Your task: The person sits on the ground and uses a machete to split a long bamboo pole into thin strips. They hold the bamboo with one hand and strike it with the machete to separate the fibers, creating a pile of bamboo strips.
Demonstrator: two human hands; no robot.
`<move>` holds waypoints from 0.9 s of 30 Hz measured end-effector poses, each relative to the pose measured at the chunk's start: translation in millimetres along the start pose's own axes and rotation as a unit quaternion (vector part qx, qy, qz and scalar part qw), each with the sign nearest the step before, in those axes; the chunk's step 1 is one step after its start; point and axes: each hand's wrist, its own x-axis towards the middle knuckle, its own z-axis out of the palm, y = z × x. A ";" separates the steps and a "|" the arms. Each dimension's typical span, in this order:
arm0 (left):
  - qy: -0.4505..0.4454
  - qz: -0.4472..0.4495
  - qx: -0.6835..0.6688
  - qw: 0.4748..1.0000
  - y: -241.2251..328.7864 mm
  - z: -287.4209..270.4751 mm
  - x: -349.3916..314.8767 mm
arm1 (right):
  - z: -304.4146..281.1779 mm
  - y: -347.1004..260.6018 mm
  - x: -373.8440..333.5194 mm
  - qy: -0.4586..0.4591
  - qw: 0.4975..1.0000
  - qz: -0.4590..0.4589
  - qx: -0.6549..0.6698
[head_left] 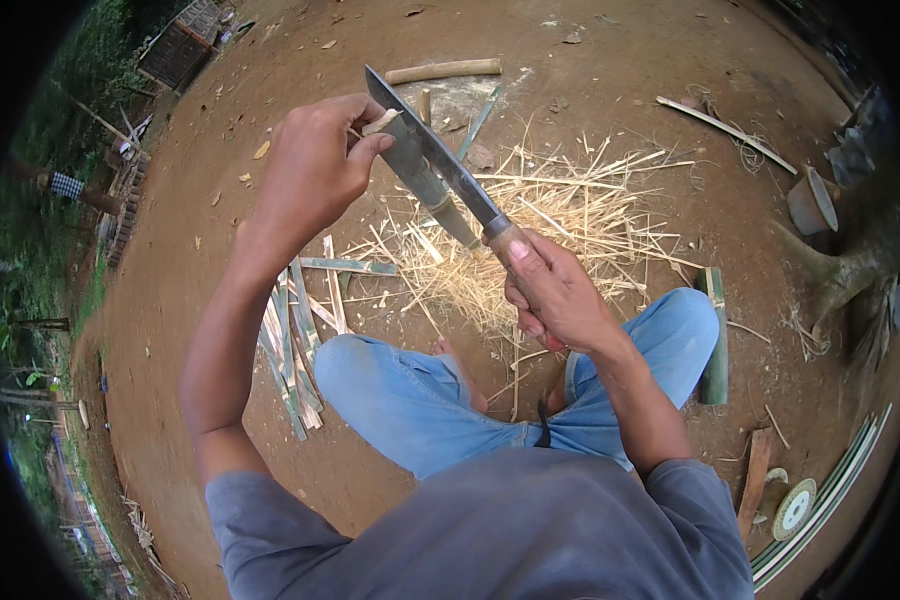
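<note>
My left hand (pixel 315 160) pinches a flat green bamboo strip (pixel 426 184) sloping toward five o'clock, alongside the long dark steel machete (pixel 460 180) my right hand (pixel 562 292) grips

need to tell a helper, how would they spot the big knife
Find the pale shavings heap, then the right hand in front of it. It grips the big knife, whose dark metal blade sets it apart from the bamboo strip alongside.

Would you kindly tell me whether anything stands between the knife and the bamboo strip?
Nothing visible does: the blade of the knife, in the right hand, appears right alongside the bamboo strip in the left hand, though whether they touch is unclear.
</note>
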 end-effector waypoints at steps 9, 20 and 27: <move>0.013 -0.002 -0.033 0.999 -12.8 3.6 -10.5 | 14.7 63.3 32.7 0.091 0.959 -0.052 -0.262; 0.017 -0.077 -0.052 0.995 -58.0 1.0 5.1 | 9.0 93.5 67.3 0.105 0.954 -0.061 -0.273; 0.002 -0.114 -0.069 0.991 -115.1 4.5 38.5 | -54.8 245.9 143.1 0.125 0.930 0.022 -0.345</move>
